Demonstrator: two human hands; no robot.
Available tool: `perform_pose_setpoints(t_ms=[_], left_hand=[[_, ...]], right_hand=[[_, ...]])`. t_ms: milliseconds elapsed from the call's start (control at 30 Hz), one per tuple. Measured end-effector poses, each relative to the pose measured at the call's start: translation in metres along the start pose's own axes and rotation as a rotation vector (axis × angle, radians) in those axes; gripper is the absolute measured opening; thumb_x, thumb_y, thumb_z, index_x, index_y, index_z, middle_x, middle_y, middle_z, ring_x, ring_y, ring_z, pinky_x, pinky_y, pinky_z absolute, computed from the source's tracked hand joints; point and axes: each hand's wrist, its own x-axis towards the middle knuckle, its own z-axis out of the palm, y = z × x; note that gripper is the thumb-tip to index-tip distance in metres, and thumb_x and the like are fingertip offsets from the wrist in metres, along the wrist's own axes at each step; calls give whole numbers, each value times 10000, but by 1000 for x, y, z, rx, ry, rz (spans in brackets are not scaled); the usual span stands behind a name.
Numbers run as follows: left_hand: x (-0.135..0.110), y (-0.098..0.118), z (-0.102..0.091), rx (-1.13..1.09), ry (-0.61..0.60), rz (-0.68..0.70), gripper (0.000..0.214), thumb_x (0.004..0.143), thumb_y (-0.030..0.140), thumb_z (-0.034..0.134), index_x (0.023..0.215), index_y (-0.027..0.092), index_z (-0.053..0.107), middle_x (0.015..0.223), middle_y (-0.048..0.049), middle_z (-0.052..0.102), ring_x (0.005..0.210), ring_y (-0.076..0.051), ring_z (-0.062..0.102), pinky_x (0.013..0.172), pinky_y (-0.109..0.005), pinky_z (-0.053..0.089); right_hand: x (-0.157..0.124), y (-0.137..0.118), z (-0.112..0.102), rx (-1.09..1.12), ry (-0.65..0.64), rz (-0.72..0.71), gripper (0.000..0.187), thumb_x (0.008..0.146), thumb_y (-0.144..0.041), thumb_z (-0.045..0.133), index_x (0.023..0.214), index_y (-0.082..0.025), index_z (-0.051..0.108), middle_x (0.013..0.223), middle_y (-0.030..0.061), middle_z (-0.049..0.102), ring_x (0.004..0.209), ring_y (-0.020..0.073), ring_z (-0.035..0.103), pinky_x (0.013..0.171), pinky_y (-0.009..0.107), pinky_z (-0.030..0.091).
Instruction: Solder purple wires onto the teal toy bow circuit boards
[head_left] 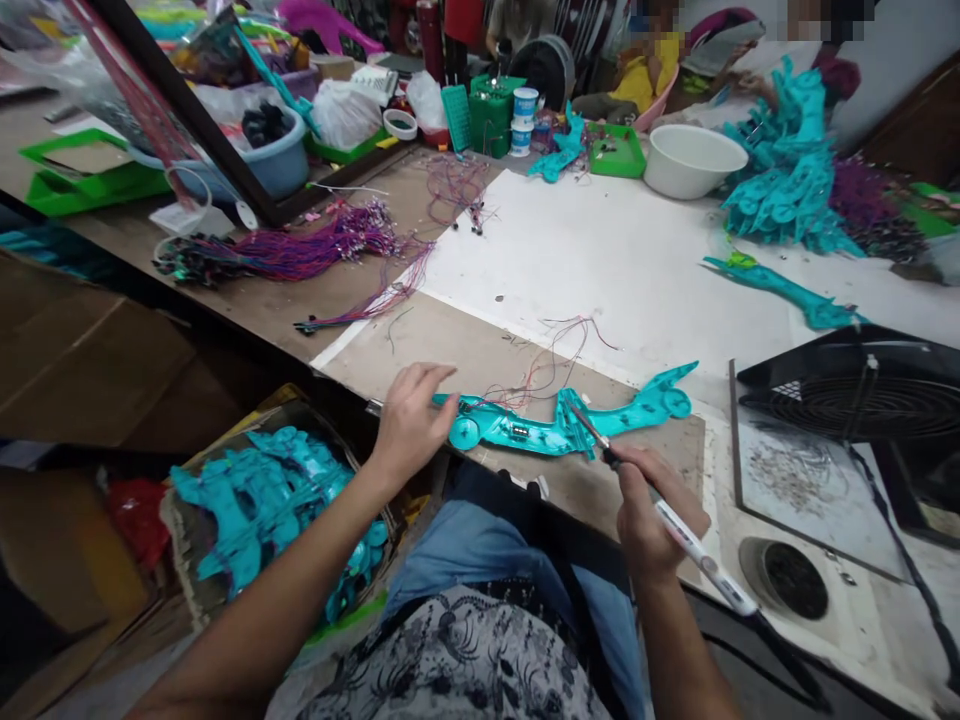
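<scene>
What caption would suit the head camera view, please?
Right hand holds a soldering iron over a turquoise part, left hand at one end.

Soft, fairly even light seems to fall from above, its source out of view. The paper [585,260] beyond the left grip [411,425] and right grip [660,505] is brightest, without harsh glare. Small highlights glint on the teal part [630,415] between them. Left of the left grip, the carton [45,350] sinks into shadow; the fan [825,390] right of the right grip is dark too. Far beyond the grips, detail softens and pixel blocks cover patches. Wide-angle distortion stretches the edges.
</scene>
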Motion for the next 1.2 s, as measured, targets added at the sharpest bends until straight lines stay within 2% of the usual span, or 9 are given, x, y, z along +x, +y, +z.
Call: perform_pose_setpoints(t_ms=[100, 200, 333, 567, 867, 1067, 1200], left_hand=[[1, 21, 7, -53, -135, 255, 216, 884, 240, 526, 1051, 182, 650, 1095, -74, 669, 1078, -237, 506, 938, -398, 376], [6, 34, 21, -21, -310, 375, 227, 898, 203, 500, 1071, 192, 647, 1131, -68, 669, 1116, -255, 479, 903, -421, 338], [13, 33, 33, 31, -396, 378, 183, 891, 239, 526, 993, 188, 669, 1022, -84, 658, 1081, -267, 471, 854, -415, 324], [23, 29, 33, 4, -491, 348, 82, 851, 228, 585, 858, 164, 636, 922, -73, 616, 1008, -242, 469, 832, -379, 338], [12, 28, 41, 70, -388, 388, 152, 922, 233, 469, 891, 146, 590, 901, -89, 630, 956, -241, 484, 819, -389, 321], [16, 25, 36, -86, -498, 351, 115, 880, 273, 567, 909, 174, 618, 916, -64, 626, 990, -223, 485, 827, -350, 352], [16, 29, 37, -30, -492, 330, 108, 895, 238, 530, 872, 156, 596, 881, -71, 615, 918, -221, 491, 795, -350, 362]], right_hand=[[-7, -8, -4, -48, -75, 31, 144, 836, -139, 593, 904, -214, 696, 804, 21, 686, 724, 168, 648, 669, 303, 524], [-11, -12, 1, -64, -128, 9, 160, 829, -127, 584, 909, -208, 695, 799, 27, 697, 712, 169, 659, 649, 297, 537], [-14, -10, 4, -33, -144, -27, 171, 810, -103, 585, 897, -202, 693, 794, 27, 700, 704, 165, 666, 636, 287, 543], [-22, -13, 3, 8, -180, 12, 171, 810, -100, 573, 890, -194, 692, 759, 29, 677, 686, 163, 646, 613, 295, 528], [-25, -12, 4, -6, -201, -8, 192, 817, -76, 562, 926, -187, 674, 788, 37, 665, 726, 158, 637, 643, 296, 521], [-26, -12, 4, 6, -206, -16, 187, 819, -87, 560, 928, -190, 672, 781, 39, 668, 724, 164, 640, 637, 301, 523], [-26, -12, 4, 8, -208, -7, 182, 817, -90, 565, 922, -190, 674, 782, 37, 671, 717, 165, 642, 635, 298, 520]])
